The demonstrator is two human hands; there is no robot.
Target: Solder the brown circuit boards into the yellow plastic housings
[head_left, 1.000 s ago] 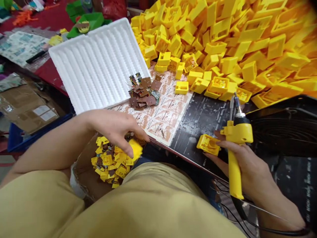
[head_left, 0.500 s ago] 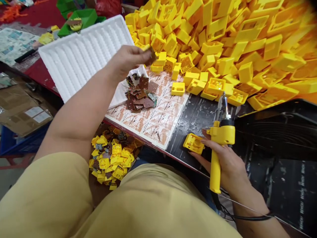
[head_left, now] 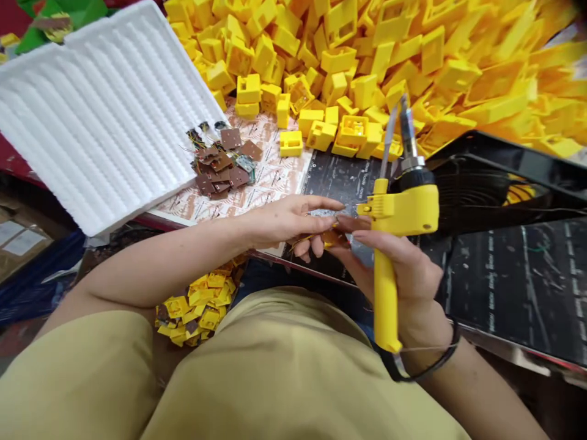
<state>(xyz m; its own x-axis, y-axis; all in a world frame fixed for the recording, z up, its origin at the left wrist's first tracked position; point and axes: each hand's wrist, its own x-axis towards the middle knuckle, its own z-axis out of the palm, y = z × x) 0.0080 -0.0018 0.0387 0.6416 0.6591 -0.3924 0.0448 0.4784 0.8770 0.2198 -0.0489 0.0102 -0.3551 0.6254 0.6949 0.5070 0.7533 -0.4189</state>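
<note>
My left hand (head_left: pixel 279 221) reaches across the table edge to meet my right hand. Its thumb and fingers are closed on a small brown circuit board (head_left: pixel 335 237) with thin wires trailing from it. My right hand (head_left: pixel 413 266) grips a yellow soldering gun (head_left: pixel 386 275), its metal tip pointing up and away. The fingers of that hand also reach under the board, where a bit of yellow plastic shows; the case there is mostly hidden. A heap of brown circuit boards with wires (head_left: pixel 222 171) lies beyond my left forearm.
A large pile of yellow plastic cases (head_left: pixel 339 67) covers the back of the table. At left leans a white ribbed foam tray (head_left: pixel 105 116). A black fan-like housing (head_left: pixel 472 165) stands at right. Below the table edge, more yellow cases (head_left: pixel 197 305) lie heaped near my lap.
My left hand has come from above the board heap, down and right to my right hand, bringing a circuit board. The soldering gun stays in my right hand. The view has shifted.
</note>
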